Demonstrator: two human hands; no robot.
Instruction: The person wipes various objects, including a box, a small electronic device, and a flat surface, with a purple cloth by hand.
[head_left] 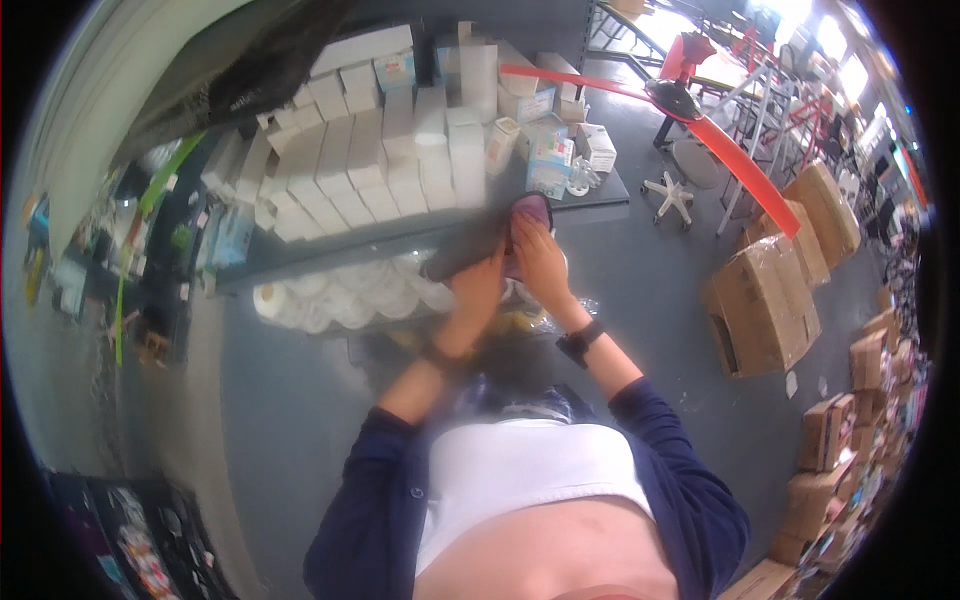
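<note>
In front of me, over the edge of a low dark platform, both hands are on a soft-looking dark grey and purple item (532,207) whose kind I cannot make out. My left hand (480,287) is closed at its lower part, where the dark portion (465,256) stretches away to the left, somewhat blurred. On its purple side rests my right hand (541,258), fingers bent around it and partly covering it. Each wrist wears a dark band. Beneath the hands lie white rolls (335,297) in clear plastic, side by side on the floor.
Stacked white boxes (350,150) fill the platform (590,196) beyond my hands, with small blue-and-white packs (549,165) at its right end. A red-orange barrier belt (740,170) crosses the far right. Brown cartons (765,300) and a white wheeled base (668,193) stand on the right.
</note>
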